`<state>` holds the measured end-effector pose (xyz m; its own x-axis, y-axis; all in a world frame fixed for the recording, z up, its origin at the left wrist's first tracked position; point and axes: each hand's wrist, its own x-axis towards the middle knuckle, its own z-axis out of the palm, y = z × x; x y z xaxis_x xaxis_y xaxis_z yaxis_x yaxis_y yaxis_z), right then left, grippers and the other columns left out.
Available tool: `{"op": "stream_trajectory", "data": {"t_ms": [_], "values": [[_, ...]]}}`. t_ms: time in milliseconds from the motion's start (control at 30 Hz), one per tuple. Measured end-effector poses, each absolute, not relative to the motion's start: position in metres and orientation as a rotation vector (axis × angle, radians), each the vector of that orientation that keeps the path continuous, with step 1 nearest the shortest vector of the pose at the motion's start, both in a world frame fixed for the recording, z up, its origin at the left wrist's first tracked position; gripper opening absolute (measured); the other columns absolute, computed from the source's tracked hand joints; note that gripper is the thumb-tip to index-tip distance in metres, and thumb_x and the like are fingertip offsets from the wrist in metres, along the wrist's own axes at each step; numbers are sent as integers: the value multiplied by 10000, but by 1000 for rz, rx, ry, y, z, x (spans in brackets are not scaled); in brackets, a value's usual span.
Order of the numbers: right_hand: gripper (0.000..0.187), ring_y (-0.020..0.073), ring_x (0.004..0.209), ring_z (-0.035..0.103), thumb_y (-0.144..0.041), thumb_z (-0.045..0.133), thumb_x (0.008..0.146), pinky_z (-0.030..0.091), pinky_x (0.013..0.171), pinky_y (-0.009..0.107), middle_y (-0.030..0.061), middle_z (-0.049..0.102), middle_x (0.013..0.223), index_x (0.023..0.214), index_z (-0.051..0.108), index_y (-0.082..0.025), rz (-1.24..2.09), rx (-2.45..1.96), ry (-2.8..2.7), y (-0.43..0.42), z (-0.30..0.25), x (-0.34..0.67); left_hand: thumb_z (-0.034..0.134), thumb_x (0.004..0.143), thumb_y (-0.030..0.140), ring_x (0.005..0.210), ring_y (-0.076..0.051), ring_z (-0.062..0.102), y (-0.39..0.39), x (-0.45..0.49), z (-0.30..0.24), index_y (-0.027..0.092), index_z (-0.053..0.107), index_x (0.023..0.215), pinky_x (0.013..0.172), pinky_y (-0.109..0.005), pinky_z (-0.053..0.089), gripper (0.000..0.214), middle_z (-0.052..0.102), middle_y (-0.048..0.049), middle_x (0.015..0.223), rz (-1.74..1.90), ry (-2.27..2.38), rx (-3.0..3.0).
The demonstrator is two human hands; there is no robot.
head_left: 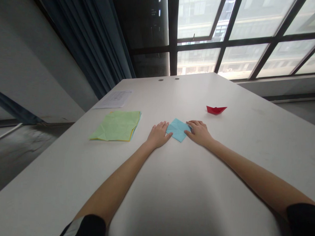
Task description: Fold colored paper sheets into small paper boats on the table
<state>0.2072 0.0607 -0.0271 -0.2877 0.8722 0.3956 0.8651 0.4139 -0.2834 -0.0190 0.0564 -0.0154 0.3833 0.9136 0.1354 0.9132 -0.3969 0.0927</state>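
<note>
A light blue sheet of paper (pixel 178 129), folded into a small diamond with crease lines across it, lies on the white table in front of me. My left hand (pixel 158 134) rests flat at its left corner, fingers stretched out, thumb touching the lower left edge. At the opposite corner my right hand (pixel 199 132) has its thumb and forefinger closed around the paper, partly covering that corner. Beyond my right hand sits a red folded paper boat (pixel 216 110), apart from both hands.
Left of my hands lies a stack of coloured paper (pixel 117 126), green on top with yellow and blue edges below. Behind it is a printed white sheet (pixel 114 99). The white table (pixel 170 187) reaches toward the windows. A dark blue curtain (pixel 98 36) hangs at the left.
</note>
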Motion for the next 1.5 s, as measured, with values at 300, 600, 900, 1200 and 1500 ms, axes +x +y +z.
{"op": "stream_trajectory", "data": {"t_ms": [300,600,900,1200,1500], "values": [[329,276,989,494,-395,565,748,364,829,431,75,600,1050,1035,578,-233,144,-1407,-2100,64,-27,209,444,815,456,1171,-235,400,52,-19,-10,177,466,1198,997,-417,270,475,491,-107,1252,497,1699,2700],[163,237,903,523,-212,527,718,381,809,385,54,614,934,876,568,-211,241,-1305,-2093,69,-28,210,523,779,419,1081,-227,448,53,-21,-9,172,526,1081,951,-381,303,390,550,-92,1126,704,1618,2737],[292,202,857,534,-79,430,678,371,806,353,32,637,914,821,640,-223,244,-1230,-2220,66,-26,211,503,785,300,1029,-213,457,49,-18,-2,210,646,846,933,-398,289,179,630,-49,937,639,1457,2820],[187,213,890,527,-277,498,790,347,812,364,55,649,917,864,660,-218,131,-1212,-2300,55,-18,204,455,823,421,926,-215,515,47,-15,0,191,658,843,845,-390,335,308,641,-70,909,524,1447,2824],[259,215,930,522,-335,488,823,349,812,365,63,628,997,1012,638,-242,120,-1195,-2387,52,-17,203,456,824,430,913,-213,535,46,-11,-2,191,634,939,808,-362,366,319,614,-79,943,463,1603,2775]]}}
